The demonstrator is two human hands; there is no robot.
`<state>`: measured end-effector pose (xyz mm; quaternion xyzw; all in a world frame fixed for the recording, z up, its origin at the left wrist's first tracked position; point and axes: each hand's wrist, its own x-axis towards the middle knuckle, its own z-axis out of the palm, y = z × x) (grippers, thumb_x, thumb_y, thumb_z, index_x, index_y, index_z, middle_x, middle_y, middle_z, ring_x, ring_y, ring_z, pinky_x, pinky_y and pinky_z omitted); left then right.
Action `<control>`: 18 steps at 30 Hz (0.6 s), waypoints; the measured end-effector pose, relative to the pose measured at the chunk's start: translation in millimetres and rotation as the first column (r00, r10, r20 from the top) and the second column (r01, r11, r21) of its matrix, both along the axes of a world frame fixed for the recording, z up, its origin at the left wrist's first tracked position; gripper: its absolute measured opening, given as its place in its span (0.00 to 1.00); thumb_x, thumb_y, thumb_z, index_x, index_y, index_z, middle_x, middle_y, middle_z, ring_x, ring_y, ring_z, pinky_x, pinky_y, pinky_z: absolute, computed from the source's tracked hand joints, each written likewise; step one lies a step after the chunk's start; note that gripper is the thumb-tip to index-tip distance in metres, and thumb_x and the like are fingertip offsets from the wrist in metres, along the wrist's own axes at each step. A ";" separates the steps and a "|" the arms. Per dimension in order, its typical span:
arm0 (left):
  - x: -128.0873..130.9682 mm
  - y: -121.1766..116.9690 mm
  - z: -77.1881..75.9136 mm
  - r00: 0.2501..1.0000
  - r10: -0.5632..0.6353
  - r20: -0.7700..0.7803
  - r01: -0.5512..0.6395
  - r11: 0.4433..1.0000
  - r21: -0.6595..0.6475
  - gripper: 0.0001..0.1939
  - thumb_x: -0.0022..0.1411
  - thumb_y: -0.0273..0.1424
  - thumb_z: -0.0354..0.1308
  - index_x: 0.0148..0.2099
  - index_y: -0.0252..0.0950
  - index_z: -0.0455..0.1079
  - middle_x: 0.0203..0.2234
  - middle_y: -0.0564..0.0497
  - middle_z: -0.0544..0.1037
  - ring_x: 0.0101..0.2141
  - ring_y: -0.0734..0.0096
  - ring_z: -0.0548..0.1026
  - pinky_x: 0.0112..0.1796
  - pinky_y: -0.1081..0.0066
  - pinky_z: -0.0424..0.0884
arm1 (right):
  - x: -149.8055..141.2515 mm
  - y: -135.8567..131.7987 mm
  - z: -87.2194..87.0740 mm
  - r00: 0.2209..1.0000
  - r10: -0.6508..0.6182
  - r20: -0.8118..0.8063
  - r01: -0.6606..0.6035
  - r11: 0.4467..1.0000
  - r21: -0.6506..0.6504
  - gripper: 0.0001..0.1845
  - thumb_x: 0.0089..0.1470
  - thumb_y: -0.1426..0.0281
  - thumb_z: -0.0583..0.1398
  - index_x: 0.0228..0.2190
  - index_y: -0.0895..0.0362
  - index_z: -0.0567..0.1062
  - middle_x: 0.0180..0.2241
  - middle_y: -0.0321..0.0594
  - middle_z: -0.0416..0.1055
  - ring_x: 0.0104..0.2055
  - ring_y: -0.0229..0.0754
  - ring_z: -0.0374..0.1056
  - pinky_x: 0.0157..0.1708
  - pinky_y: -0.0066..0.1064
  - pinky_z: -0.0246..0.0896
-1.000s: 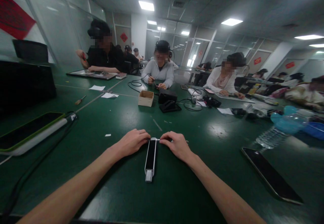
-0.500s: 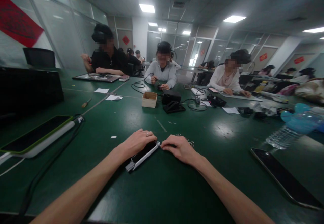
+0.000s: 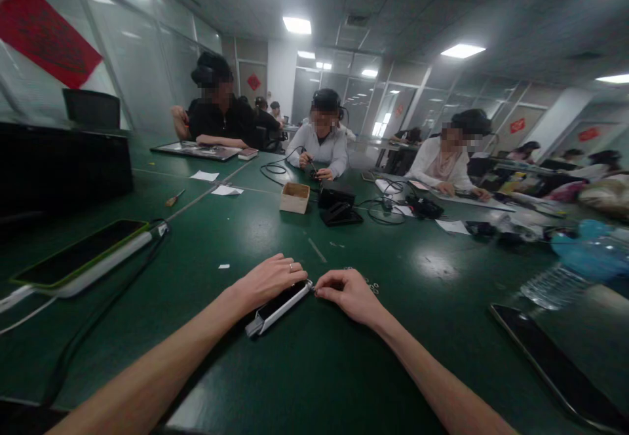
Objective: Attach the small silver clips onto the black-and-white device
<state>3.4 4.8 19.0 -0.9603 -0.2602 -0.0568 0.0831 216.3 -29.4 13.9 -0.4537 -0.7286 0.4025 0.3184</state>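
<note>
Near the middle of the green table lies a slim, long black object with a white rim and a grey piece at its near end; its exact kind is unclear. My left hand, with a ring on one finger, curls over its far part and holds it against the table. Just off its far tip, my right hand has thumb and forefinger pinched together. A tiny shiny bit shows at those fingertips, too small to name. Several small metal rings lie behind my right hand, partly hidden by it.
On the left are a green-edged phone on a white block, a black cable and a brush. A dark phone and a clear bottle stand right. Ahead are a small box, black devices and several people seated.
The whole view has shifted slightly, so things appear a little lower and further right. Both hands keep nearly the same pose at the slim object; the right fingertips still pinch beside its tip.
</note>
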 end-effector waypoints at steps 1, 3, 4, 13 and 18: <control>-0.1 -0.2 0.1 1.000 -0.008 -0.007 0.008 1.000 0.005 0.10 0.69 0.24 0.46 0.45 0.38 0.67 0.37 0.52 0.75 0.37 0.69 0.71 0.37 0.69 0.57 | 0.2 -0.2 0.4 1.000 0.007 -0.002 -0.007 1.000 -0.006 0.05 0.47 0.71 0.62 0.28 0.57 0.79 0.28 0.37 0.77 0.33 0.40 0.71 0.37 0.30 0.64; -0.7 -1.0 1.3 1.000 -0.022 -0.017 0.022 1.000 0.008 0.09 0.69 0.25 0.46 0.46 0.38 0.66 0.37 0.52 0.75 0.36 0.69 0.70 0.36 0.70 0.56 | 0.4 -1.8 2.3 1.000 0.024 0.013 -0.024 1.000 0.004 0.05 0.48 0.71 0.62 0.28 0.57 0.79 0.28 0.36 0.77 0.33 0.40 0.71 0.37 0.30 0.63; -1.2 -1.3 2.2 1.000 -0.024 -0.020 0.024 1.000 0.006 0.09 0.69 0.25 0.46 0.46 0.38 0.67 0.37 0.53 0.75 0.36 0.70 0.70 0.36 0.70 0.57 | 0.5 -2.8 3.6 0.999 0.038 0.028 -0.038 0.999 0.020 0.05 0.48 0.71 0.62 0.28 0.57 0.79 0.29 0.36 0.77 0.34 0.40 0.71 0.38 0.30 0.63; -3.8 1.0 3.4 0.998 -0.056 -0.013 0.055 0.997 -0.050 0.10 0.69 0.24 0.47 0.47 0.39 0.67 0.40 0.53 0.75 0.38 0.70 0.70 0.39 0.70 0.58 | 5.4 -3.8 8.8 0.955 0.121 0.271 -0.226 0.890 0.396 0.07 0.52 0.76 0.61 0.32 0.56 0.79 0.31 0.38 0.76 0.34 0.37 0.69 0.37 0.28 0.61; -3.0 0.1 5.1 0.998 -0.068 0.009 0.068 0.996 -0.064 0.11 0.69 0.25 0.46 0.47 0.38 0.68 0.40 0.51 0.75 0.37 0.70 0.69 0.40 0.70 0.59 | 5.7 -2.9 19.4 0.867 0.151 0.476 -0.401 0.779 0.482 0.10 0.52 0.82 0.59 0.32 0.59 0.78 0.30 0.41 0.75 0.34 0.39 0.66 0.36 0.29 0.59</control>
